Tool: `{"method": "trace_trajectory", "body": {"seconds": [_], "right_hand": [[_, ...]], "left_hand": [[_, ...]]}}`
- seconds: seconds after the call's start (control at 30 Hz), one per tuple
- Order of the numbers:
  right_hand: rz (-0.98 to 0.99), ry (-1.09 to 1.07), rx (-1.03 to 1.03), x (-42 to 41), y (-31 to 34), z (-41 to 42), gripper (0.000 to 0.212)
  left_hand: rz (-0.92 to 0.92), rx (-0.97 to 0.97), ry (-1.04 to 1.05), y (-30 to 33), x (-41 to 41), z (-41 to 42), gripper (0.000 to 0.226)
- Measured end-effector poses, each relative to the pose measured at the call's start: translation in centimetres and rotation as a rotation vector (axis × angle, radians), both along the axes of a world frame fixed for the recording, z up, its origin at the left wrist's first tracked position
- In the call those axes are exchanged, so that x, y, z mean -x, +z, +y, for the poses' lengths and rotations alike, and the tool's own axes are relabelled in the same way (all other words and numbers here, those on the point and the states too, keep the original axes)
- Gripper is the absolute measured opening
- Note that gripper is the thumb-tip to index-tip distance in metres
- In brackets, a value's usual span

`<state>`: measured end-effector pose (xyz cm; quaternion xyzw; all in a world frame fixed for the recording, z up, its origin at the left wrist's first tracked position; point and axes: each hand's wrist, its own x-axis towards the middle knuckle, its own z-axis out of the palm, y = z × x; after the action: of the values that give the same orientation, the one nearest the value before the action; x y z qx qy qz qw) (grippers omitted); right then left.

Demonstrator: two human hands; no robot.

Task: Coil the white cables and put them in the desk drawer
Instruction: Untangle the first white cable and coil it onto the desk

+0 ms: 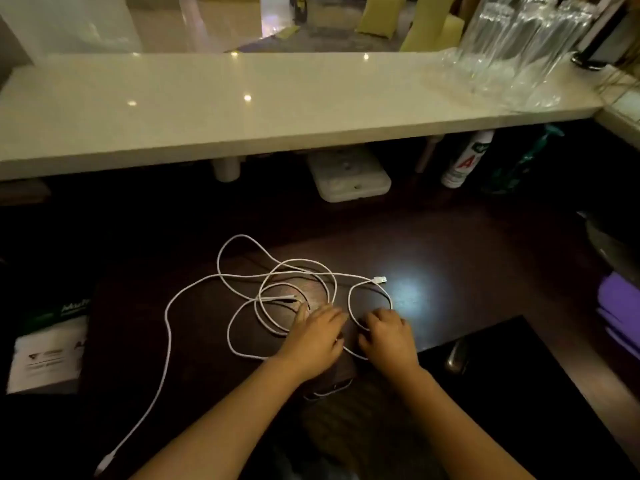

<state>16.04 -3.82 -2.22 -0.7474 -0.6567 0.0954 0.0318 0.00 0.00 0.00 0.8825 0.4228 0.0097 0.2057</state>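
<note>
White cables (pixel 221 277) lie in loose, tangled loops on the dark desk top (pixel 145 323). One USB plug (pixel 380 280) points right beside a bright light spot, and a long strand runs off toward the lower left edge. My left hand (pixel 313 336) rests palm down on the loops, fingers spread over the strands. My right hand (pixel 388 336) lies beside it with its fingers curled over a small loop. Whether either hand pinches a strand is hidden. A dark drawer front with a metal handle (pixel 456 356) is at the lower right.
A white counter shelf (pixel 242 109) overhangs the desk at the back, with clear glasses (pixel 519 46) on its right end. Under it sit a white power strip (pixel 349 174) and a spray can (pixel 465 159). A paper ream (pixel 48 351) is left, purple items (pixel 620 306) right.
</note>
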Motion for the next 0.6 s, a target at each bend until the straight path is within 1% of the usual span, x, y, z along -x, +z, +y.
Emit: {"method": "trace_trajectory", "body": {"seconds": [0.13, 0.2, 0.33, 0.4, 0.47, 0.53, 0.6], "right_hand": [[-0.017, 0.009, -0.031, 0.5, -0.8, -1.0, 0.021], [0.024, -0.003, -0.069, 0.4, -1.2, -1.3, 0.023], [0.074, -0.023, -0.121, 0.7, -0.7, -1.5, 0.014], [0.087, 0.012, -0.137, 0.6, -0.6, -1.6, 0.006], [0.181, 0.019, -0.136, 0.2, -0.5, -1.6, 0.012], [0.269, -0.005, -0.127, -0.3, 0.0, -1.2, 0.006], [0.329, -0.030, -0.160, -0.6, 0.9, -0.6, 0.005]], "left_hand": [[0.121, 0.021, -0.092, -1.3, -1.6, -0.1, 0.054], [0.171, 0.034, -0.122, -2.2, -2.0, 0.0, 0.056], [0.192, 0.008, -0.143, -2.9, -2.2, 0.2, 0.053], [0.168, 0.010, -0.141, -2.8, -2.2, 0.4, 0.049], [0.111, 0.006, -0.120, -2.6, -2.1, 0.9, 0.042], [-0.001, -0.001, -0.072, -2.1, -1.9, 1.4, 0.035], [-0.148, -0.016, -0.001, -1.4, -1.7, 2.1, 0.029]]}}
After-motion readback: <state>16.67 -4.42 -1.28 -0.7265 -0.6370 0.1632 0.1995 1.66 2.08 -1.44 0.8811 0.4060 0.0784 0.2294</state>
